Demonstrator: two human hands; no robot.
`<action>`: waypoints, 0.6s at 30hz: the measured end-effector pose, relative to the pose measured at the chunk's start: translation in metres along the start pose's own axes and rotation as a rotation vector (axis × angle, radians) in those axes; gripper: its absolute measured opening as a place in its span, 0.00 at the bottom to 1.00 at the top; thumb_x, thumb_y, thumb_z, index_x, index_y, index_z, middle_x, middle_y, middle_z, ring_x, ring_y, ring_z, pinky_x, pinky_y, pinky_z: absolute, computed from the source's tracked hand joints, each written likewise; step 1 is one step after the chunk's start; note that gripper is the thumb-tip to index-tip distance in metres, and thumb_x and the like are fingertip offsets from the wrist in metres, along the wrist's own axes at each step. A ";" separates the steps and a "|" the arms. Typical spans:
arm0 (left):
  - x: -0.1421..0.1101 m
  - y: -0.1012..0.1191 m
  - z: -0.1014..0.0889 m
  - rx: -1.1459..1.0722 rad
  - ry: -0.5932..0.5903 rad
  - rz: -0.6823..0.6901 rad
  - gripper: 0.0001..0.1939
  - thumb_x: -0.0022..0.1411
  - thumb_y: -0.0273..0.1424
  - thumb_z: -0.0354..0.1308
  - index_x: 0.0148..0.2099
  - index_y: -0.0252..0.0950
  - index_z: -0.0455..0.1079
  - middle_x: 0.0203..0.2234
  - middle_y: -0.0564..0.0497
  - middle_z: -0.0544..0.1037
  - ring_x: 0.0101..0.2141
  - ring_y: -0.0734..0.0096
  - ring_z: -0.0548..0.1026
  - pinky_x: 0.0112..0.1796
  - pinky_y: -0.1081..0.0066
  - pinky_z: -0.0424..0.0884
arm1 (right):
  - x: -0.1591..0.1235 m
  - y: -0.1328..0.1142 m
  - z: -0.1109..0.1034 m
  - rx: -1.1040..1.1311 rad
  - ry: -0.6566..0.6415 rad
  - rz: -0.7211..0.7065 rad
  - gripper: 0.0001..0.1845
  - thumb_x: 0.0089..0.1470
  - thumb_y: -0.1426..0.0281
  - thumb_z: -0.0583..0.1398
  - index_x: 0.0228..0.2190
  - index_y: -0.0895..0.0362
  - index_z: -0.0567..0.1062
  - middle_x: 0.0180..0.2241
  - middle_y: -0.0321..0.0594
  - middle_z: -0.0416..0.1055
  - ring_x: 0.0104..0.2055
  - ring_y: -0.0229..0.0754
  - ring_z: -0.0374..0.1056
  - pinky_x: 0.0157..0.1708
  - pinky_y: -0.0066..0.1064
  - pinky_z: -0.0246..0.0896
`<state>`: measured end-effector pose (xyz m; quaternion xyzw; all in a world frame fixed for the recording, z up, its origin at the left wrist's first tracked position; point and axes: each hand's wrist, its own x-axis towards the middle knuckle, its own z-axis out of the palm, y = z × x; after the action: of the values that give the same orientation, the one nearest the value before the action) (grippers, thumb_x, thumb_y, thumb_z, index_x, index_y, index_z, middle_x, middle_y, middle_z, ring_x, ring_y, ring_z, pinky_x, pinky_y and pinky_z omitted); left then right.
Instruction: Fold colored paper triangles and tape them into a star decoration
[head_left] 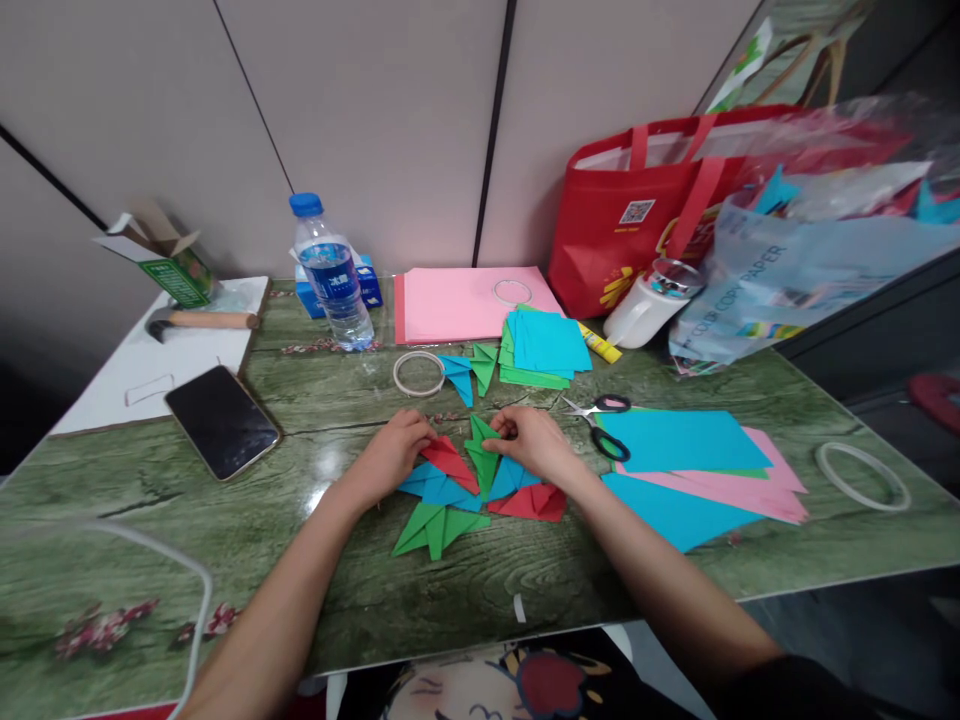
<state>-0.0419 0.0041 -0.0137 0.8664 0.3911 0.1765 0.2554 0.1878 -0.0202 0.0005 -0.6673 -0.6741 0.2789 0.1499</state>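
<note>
A cluster of folded paper pieces lies on the green table (420, 590): red (448, 458), green (481, 452), blue (439, 488), another red (532, 500) and a green one (435, 527) in front. My left hand (391, 455) rests on the red piece with its fingers curled on it. Fingers of my right hand (534, 442) pinch the upper tip of the green piece in the middle.
Scissors (604, 425) lie right of my right hand beside blue and pink sheets (690, 470). Behind are tape rolls (418, 373), a stack of blue and green squares (544, 348), pink paper (465, 300), a glue stick (598, 343), a water bottle (334, 275), a phone (222, 420), a red bag (637, 225).
</note>
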 end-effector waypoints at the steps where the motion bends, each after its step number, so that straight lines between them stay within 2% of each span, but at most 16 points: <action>1: -0.001 0.001 -0.001 -0.003 -0.005 0.002 0.09 0.61 0.22 0.50 0.36 0.34 0.72 0.33 0.48 0.70 0.38 0.66 0.68 0.41 0.67 0.65 | 0.002 0.000 0.001 0.006 0.009 -0.027 0.07 0.44 0.66 0.65 0.26 0.56 0.74 0.27 0.36 0.73 0.30 0.40 0.68 0.28 0.28 0.55; 4: -0.002 0.002 -0.004 -0.014 -0.044 0.008 0.07 0.58 0.22 0.55 0.36 0.35 0.73 0.34 0.48 0.71 0.38 0.66 0.69 0.41 0.67 0.65 | 0.008 0.003 0.003 0.126 0.051 -0.127 0.08 0.47 0.65 0.62 0.25 0.57 0.71 0.26 0.36 0.71 0.28 0.38 0.66 0.28 0.27 0.54; 7: -0.002 0.002 -0.007 -0.034 -0.066 0.008 0.05 0.57 0.22 0.58 0.34 0.35 0.74 0.32 0.49 0.73 0.38 0.66 0.70 0.40 0.68 0.65 | 0.014 0.005 0.006 0.294 0.060 -0.155 0.10 0.47 0.63 0.60 0.24 0.57 0.68 0.22 0.34 0.67 0.25 0.36 0.63 0.25 0.27 0.54; 11: -0.001 0.002 -0.005 -0.029 -0.043 0.011 0.06 0.59 0.24 0.56 0.33 0.35 0.74 0.31 0.48 0.73 0.37 0.67 0.70 0.40 0.68 0.65 | 0.016 0.003 0.017 0.427 0.018 -0.103 0.10 0.43 0.65 0.63 0.26 0.57 0.69 0.21 0.33 0.66 0.24 0.36 0.63 0.23 0.26 0.56; 18: 0.001 0.004 0.000 0.013 -0.007 -0.001 0.07 0.61 0.25 0.53 0.33 0.34 0.73 0.31 0.48 0.73 0.36 0.66 0.68 0.40 0.68 0.65 | 0.012 0.003 0.034 0.485 -0.029 -0.004 0.13 0.37 0.72 0.67 0.26 0.56 0.68 0.19 0.29 0.65 0.21 0.36 0.66 0.19 0.25 0.59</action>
<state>-0.0394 0.0025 -0.0118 0.8684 0.3918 0.1709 0.2513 0.1702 -0.0145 -0.0303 -0.6063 -0.5909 0.4419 0.2967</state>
